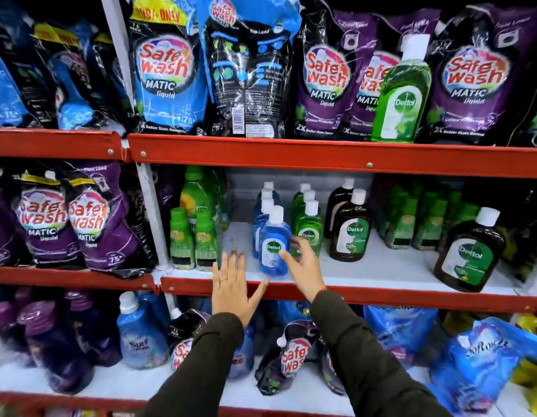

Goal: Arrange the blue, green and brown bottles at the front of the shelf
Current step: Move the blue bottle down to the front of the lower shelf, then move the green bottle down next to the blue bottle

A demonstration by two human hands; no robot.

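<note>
Item: middle shelf [381, 267], white deck with a red front lip.

Blue bottles [274, 245]: one file running front to back. The front one stands upright just behind the lip; the rest queue toward 12 o'clock.

Green bottles [309, 227]: a second file at 3 o'clock of the blue, its front bottle set further back than the blue leader.

Brown bottles [350, 230]: two in file at 3 o'clock of the green, also set back. A larger brown bottle [470, 254] stands apart near the lip, far toward 3 o'clock.

Right hand [303, 266]: fingers spread and empty, tips touching or just short of the front blue bottle and the green one behind it; you cannot tell which.

Left hand [231, 291]: flat, fingers splayed, gripping nothing, over the lip at 9 o'clock of the blue file.

Step in hand, by my reading: blue row is fronted; green is next.

Next move calls for: close your right fingers around the front green bottle and draw it toward 6 o'clock, level with the blue.
</note>
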